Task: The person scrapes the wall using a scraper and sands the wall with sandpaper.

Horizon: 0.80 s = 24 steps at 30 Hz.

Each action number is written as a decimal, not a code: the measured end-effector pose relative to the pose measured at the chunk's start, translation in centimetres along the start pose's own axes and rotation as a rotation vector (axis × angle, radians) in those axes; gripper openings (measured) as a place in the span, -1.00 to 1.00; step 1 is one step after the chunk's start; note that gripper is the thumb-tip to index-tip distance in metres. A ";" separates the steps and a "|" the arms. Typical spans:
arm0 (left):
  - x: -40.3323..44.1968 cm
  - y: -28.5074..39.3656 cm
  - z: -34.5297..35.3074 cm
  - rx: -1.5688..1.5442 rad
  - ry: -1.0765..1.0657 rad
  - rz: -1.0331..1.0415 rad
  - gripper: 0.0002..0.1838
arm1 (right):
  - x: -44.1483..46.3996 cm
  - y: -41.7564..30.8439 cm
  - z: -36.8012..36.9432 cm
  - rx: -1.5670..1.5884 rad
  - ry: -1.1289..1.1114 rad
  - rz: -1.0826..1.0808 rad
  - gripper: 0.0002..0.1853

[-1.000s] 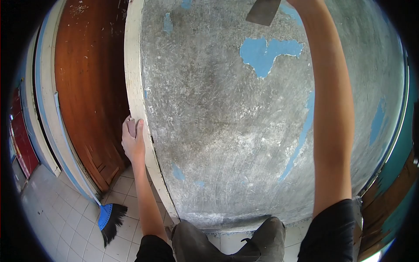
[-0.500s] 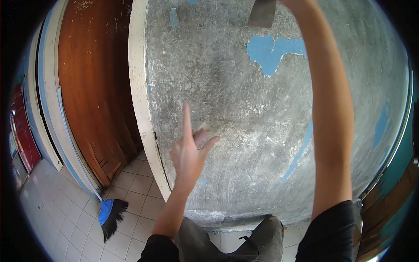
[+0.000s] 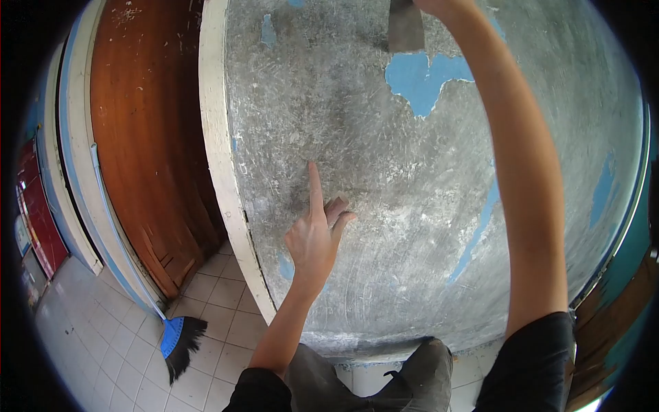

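A scraper is held in the right hand, closed, above a blue patch; a block is held by the half-open left hand.

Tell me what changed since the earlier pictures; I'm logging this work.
The left hand let go of the white frame and moved right over the gray wall, index finger extended. The scraper in the right hand came down to the blue patch. The small block stayed in the left hand; the broom stayed put.

Pale tile flr w/ blue-headed broom on it, blk bristles down, nr brown door.
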<state>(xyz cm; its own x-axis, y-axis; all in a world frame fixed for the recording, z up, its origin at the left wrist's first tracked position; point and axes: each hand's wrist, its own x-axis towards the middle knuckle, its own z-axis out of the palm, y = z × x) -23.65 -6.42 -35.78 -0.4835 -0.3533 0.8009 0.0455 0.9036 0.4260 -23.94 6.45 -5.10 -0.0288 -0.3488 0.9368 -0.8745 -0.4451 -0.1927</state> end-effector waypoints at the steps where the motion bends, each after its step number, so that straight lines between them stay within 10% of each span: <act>1: 0.0 -0.1 0.1 -0.001 0.000 0.000 0.08 | -0.2 0.3 0.4 -0.088 -0.001 0.034 -0.38; 9: 0.0 0.3 -0.3 -0.020 -0.013 -0.002 0.07 | -2.8 2.6 2.1 -0.282 -0.021 -0.050 -0.34; 14: -0.7 -1.7 0.5 -0.083 0.062 0.029 -0.08 | -13.9 1.2 8.6 -0.717 -1.113 -0.170 -0.26; 24: -5.4 -4.6 -1.7 -0.288 0.163 -0.089 -0.47 | -18.2 0.0 6.3 -0.577 -1.091 -0.390 -0.38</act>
<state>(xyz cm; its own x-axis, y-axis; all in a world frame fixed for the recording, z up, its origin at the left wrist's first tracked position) -19.77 -9.02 -41.38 -0.3521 -0.4831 0.8017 0.2658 0.7697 0.5805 -20.35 7.64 -23.95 0.4425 -0.8874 0.1290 -0.8247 -0.3463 0.4471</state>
